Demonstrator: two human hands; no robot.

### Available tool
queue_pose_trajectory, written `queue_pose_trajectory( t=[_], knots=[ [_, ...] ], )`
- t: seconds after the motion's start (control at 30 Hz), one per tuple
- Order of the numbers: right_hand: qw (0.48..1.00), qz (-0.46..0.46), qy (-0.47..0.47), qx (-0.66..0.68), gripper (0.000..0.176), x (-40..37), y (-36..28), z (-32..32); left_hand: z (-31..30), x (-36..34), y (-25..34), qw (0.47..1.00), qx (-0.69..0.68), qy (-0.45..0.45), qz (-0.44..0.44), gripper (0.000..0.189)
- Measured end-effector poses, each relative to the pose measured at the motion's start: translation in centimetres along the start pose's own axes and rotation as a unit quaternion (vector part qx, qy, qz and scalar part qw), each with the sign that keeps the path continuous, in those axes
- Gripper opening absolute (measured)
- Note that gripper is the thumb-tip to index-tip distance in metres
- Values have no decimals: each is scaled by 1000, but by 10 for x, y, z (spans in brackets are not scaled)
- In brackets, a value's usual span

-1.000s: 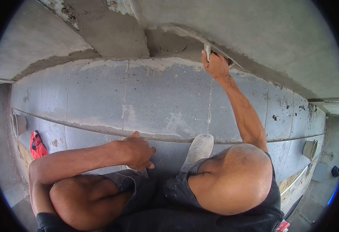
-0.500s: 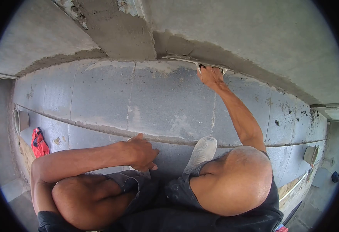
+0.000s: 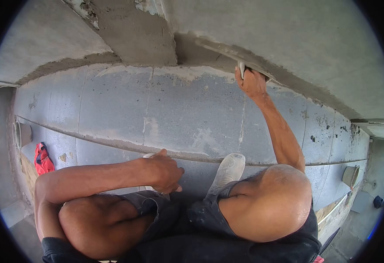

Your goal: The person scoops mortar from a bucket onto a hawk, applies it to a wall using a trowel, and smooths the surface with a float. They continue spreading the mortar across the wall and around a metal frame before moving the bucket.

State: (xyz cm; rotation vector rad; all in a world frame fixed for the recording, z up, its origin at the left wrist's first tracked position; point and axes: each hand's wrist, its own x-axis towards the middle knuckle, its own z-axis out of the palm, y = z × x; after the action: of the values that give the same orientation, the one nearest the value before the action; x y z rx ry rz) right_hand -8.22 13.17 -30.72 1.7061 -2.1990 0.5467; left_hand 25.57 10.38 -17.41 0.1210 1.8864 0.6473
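One trowel (image 3: 220, 49) in the right hand (image 3: 252, 83) meets the plaster edge (image 3: 307, 90).

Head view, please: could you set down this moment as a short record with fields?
right hand: fingers closed on the handle of the trowel
trowel blade: laid against the dark mortar where wall meets slab
left hand: fingers curled, by the left knee; whether it holds anything cannot be told
shoe: pale, resting on the grey slab
red cloth: far left, on the lower step
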Motion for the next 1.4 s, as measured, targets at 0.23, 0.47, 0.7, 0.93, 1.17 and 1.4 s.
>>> queue_pose_trajectory(
  t=[0.23,0.47,0.7,0.93,1.17,1.4],
  knots=[
    [973,-14,-228,-37,33,-6,-8,39,10,4,-1,999,-7,38,-11,43],
    [949,41,-309,-45,31,8,-17,56,13,-1,-4,1000,-3,18,-13,47],
    [948,36,-315,-10,37,24,-26,45,20,6,-6,999,1,29,-12,46],
    [982,61,-180,23,45,26,-24,10,20,8,-8,999,7,44,-7,45],
    [999,0,-42,-9,42,-9,11,1,7,2,-3,1000,12,1,-7,44],
    [962,18,-266,-52,33,-19,9,28,11,6,-5,1000,-8,25,-13,43]
  ],
)
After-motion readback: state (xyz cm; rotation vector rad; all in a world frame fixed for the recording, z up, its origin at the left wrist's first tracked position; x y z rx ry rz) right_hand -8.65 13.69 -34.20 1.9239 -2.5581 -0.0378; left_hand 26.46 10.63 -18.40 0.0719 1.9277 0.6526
